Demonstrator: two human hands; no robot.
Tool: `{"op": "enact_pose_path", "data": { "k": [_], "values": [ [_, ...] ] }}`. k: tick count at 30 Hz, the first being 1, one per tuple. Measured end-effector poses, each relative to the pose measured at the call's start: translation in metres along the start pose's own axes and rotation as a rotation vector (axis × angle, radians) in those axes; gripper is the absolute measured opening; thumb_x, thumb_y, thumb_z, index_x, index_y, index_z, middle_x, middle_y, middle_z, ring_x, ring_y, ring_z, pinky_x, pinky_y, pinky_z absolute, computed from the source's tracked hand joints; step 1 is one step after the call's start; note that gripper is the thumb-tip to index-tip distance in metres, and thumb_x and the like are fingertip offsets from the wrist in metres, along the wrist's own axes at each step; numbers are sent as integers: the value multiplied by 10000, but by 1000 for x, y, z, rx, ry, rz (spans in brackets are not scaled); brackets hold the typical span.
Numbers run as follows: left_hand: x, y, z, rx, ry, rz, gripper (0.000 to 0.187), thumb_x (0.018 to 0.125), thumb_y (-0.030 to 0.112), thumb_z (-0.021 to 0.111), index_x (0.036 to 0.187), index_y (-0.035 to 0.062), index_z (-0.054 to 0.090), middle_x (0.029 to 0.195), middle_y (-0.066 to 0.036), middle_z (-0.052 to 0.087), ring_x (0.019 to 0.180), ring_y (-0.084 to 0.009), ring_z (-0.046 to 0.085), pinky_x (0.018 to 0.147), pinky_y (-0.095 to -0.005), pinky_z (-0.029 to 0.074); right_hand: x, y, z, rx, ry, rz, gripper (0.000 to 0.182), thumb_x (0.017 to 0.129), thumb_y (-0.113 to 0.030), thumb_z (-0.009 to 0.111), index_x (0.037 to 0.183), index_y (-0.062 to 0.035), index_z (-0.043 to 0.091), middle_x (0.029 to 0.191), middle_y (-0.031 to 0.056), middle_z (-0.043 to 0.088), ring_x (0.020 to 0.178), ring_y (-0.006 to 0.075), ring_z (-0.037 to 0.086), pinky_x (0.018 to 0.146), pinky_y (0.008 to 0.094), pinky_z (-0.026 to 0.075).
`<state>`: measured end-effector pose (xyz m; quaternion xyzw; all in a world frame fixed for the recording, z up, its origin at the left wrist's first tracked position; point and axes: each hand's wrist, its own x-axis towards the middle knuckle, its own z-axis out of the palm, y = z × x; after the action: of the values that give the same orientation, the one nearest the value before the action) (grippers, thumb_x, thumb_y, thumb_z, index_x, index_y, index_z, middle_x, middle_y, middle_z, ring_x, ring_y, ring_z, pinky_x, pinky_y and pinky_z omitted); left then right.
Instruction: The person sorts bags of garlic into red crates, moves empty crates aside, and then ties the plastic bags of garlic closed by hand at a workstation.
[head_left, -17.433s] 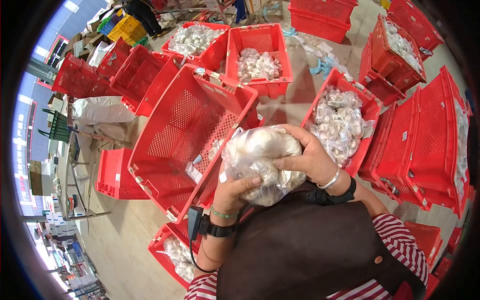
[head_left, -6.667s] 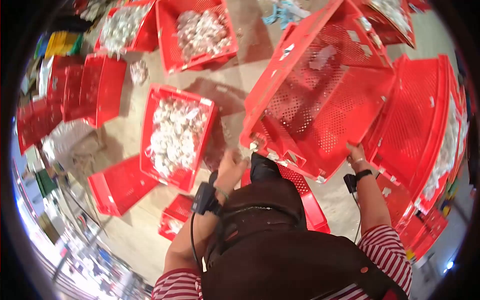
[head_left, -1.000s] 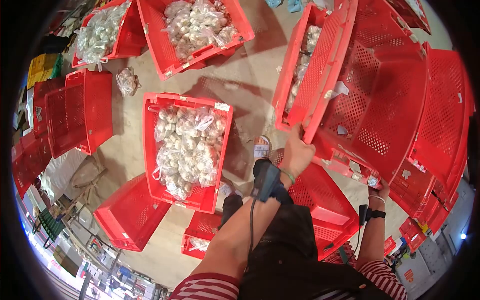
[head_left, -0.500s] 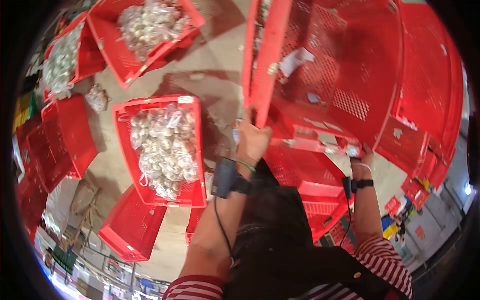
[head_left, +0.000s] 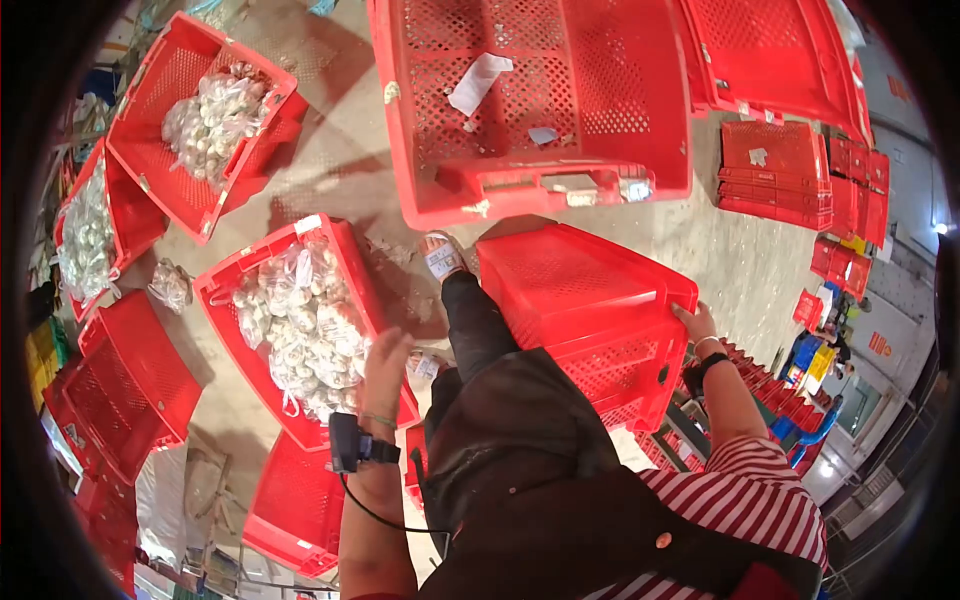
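My right hand (head_left: 697,322) is at the upper right corner of a red crate (head_left: 590,290) beside my legs, its fingers on the rim. My left hand (head_left: 387,362) is raised at the right edge of a red crate (head_left: 232,345) filled with bags of whitish round produce (head_left: 310,325); its fingers are blurred, and I cannot tell whether it touches the rim. In front of me stands a large red crate (head_left: 405,180) with a scrap of white paper (head_left: 480,82) inside.
More red crates with bagged produce stand at the upper left (head_left: 150,100). A loose bag (head_left: 171,285) lies on the floor (head_left: 340,130). Tilted crates (head_left: 135,380) are at the left, and stacked crates (head_left: 775,170) at the right. My foot (head_left: 441,255) is beside the large crate.
Both hands have left the large crate, which now sits farther forward. My left hand has moved left toward the filled crate, and my right hand has come to the crate beside my legs.
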<state>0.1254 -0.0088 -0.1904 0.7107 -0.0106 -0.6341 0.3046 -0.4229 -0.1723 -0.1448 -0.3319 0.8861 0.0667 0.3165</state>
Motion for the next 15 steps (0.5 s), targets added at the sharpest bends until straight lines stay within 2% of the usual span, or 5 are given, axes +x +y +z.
{"op": "enact_pose_path", "data": {
  "k": [1,4,5,13,15],
  "values": [
    [-1,-25,-1,-64,-73,8,431,898,216,679,1228,-30,551,1135,-114,614,1032,-166,576,892,-291,463,1,6,5,13,0,0,722,761,-307,801,1324,12,480,1193,179,628,1014,258,649,802,338,555],
    [-24,-39,5,-12,-154,-38,408,896,197,681,1209,-34,557,1104,-112,628,1020,-170,586,903,-297,464,-17,2,33,510,-232,-35,263,826,-121,726,1054,-2,670,950,86,703,793,198,679,708,334,563],
    [-25,-53,3,56,-130,11,350,892,247,676,1176,55,608,1040,-15,649,912,-106,586,739,-258,468,-27,1,39,525,-221,-86,283,799,-78,734,1066,-14,668,962,77,701,817,191,674,726,329,553],
    [-47,-68,-56,229,-131,155,314,885,190,640,1144,16,607,975,-19,615,860,-123,568,735,-283,479,-127,112,22,894,-160,-219,353,792,23,681,1139,-13,632,1047,57,684,913,174,652,830,319,520],
    [-51,-74,-68,292,-99,178,315,876,184,627,1140,13,613,975,-25,619,860,-132,574,724,-287,479,-151,150,28,995,-150,-223,425,792,37,670,1209,-12,601,1106,61,668,978,172,636,877,311,499]
  ]
}}
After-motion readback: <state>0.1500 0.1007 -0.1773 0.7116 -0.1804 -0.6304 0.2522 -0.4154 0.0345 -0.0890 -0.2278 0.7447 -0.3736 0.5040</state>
